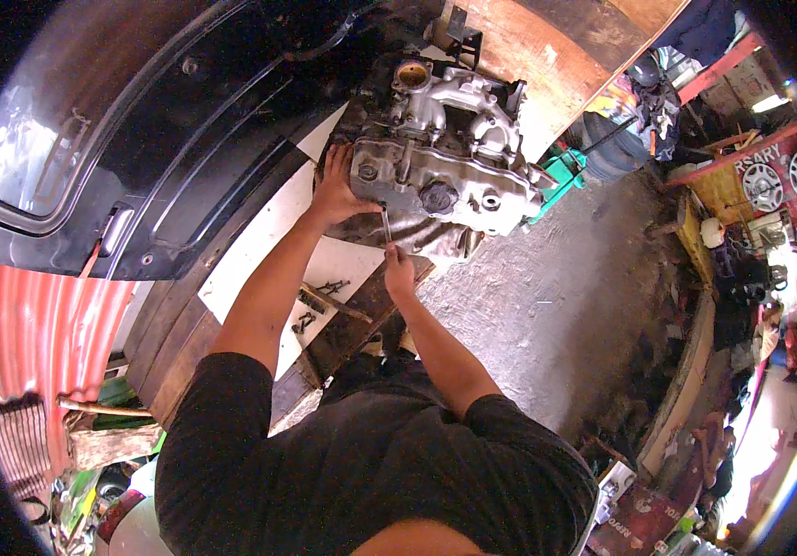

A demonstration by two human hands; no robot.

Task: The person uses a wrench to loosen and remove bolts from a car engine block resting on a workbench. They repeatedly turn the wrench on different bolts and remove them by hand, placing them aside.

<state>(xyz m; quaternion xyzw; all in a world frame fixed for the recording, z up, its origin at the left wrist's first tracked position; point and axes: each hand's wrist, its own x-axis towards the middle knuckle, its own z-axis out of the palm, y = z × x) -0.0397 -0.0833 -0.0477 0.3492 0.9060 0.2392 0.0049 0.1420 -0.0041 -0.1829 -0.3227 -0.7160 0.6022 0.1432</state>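
A grey metal engine [445,167] with a ribbed cover and a round dark cap lies in front of me. Against its left end rests my left hand [335,193], fingers stretched out over the metal and thumb pointing toward the upper end of a slim metal wrench [386,225]. My right hand [399,271] is closed round the lower end of this wrench, at the engine's near side. The wrench's far tip meets the engine's lower edge by my left thumb; exactly what it sits on is too small to tell.
Small dark metal parts [306,322] and a wooden stick [335,302] lie on a white board [252,264] at my left. Beyond it is a large black vehicle panel [222,139]. A green metal tool [561,176] and tyres [613,148] stand right of the engine, on the concrete floor [547,306].
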